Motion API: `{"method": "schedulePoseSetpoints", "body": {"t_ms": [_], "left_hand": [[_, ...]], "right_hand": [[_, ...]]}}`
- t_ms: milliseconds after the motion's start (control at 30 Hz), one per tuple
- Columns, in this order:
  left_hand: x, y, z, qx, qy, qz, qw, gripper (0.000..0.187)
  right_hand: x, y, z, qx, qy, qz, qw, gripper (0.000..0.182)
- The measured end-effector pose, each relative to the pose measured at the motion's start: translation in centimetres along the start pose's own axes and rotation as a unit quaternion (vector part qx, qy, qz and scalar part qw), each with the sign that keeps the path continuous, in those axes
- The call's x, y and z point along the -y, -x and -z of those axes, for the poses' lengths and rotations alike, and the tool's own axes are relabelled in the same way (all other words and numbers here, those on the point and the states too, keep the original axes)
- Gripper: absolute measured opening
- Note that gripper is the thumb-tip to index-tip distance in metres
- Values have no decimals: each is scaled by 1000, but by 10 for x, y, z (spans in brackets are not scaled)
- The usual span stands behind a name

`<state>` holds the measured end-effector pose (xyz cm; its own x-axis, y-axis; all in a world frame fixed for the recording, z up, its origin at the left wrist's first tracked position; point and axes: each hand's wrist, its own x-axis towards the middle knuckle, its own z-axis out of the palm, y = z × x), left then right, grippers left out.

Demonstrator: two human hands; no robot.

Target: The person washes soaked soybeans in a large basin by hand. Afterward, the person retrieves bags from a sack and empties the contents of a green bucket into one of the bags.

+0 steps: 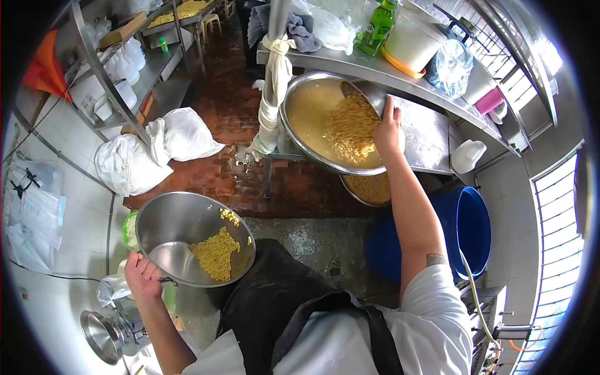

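My left hand (144, 275) grips the rim or handle of a deep steel pot (169, 228), tilted at the lower left, with a yellowish grainy heap (215, 253) inside. On the right, my right hand (389, 130) is closed on a steel bowl (369, 94), tipped over a wide steel basin (303, 140). Tan grains (353, 128) lie in cloudy liquid in that basin, beneath the tipped bowl. Its underside and my fingertips are partly hidden.
A second container of grains (369, 187) sits below the basin. A blue barrel (472, 231) stands at the right. White sacks (134, 162) lie on the floor at left. The overhead shelf (350, 62) holds green bottles (379, 28) and a white bucket (412, 40).
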<state>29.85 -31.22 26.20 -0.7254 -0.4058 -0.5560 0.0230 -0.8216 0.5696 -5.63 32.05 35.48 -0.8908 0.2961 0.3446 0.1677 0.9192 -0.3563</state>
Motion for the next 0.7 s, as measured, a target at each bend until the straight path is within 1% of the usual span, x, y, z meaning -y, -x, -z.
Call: {"method": "schedulePoseSetpoints", "body": {"t_ms": [33, 67, 100, 133, 200, 233, 333, 367, 400, 467, 500, 533, 600, 633, 667, 700], "left_hand": [[2, -5, -1, 1, -1, 3, 1000, 33], [4, -10, -2, 22, 2, 14, 1000, 34], [5, -12, -5, 44, 6, 25, 999, 36], [6, -14, -8, 46, 4, 27, 999, 36], [9, -14, -15, 55, -6, 33, 998, 37], [11, -13, -18, 57, -9, 34, 998, 37], [15, -4, -32, 51, -34, 20, 998, 36], [16, 0, -37, 39, -47, 11, 998, 34], [17, 4, -42, 26, -61, 1, 998, 32], [20, 12, -50, 24, -68, -5, 997, 31], [20, 17, -55, 21, -72, -10, 997, 30], [21, 22, -59, 22, -76, -12, 997, 30], [22, 33, -68, 31, -87, -11, 996, 29], [25, 43, -77, 19, -118, -29, 992, 29], [28, 52, -83, 13, -121, -31, 992, 29], [31, 60, -89, 30, -129, -32, 991, 29]], "right_hand": [[3, -3, -1, -29, 54, 53, 997, 90], [4, -6, -1, -58, 107, 105, 987, 91], [-1, -10, -1, -96, 90, 163, 978, 91], [-5, -16, -1, -97, 91, 160, 978, 91], [-15, -21, 3, -141, 159, 214, 953, 86], [-20, -20, 8, -118, 152, 207, 959, 83], [-43, -8, 16, -98, 145, 191, 966, 83], [-58, -5, 14, -124, 134, 198, 963, 81], [-67, 1, 20, -124, 132, 196, 964, 81], [-87, 18, 32, -160, 64, 192, 966, 79], [-106, 22, 34, -217, 47, 226, 949, 78], [-115, 34, 38, -230, 1, 205, 951, 80], [-137, 67, 62, -216, -46, 115, 969, 82], [-144, 87, 75, -230, -88, 70, 967, 82], [-153, 106, 83, -240, -129, 24, 962, 83], [-181, 120, 79, -297, -96, 46, 949, 81]]}}
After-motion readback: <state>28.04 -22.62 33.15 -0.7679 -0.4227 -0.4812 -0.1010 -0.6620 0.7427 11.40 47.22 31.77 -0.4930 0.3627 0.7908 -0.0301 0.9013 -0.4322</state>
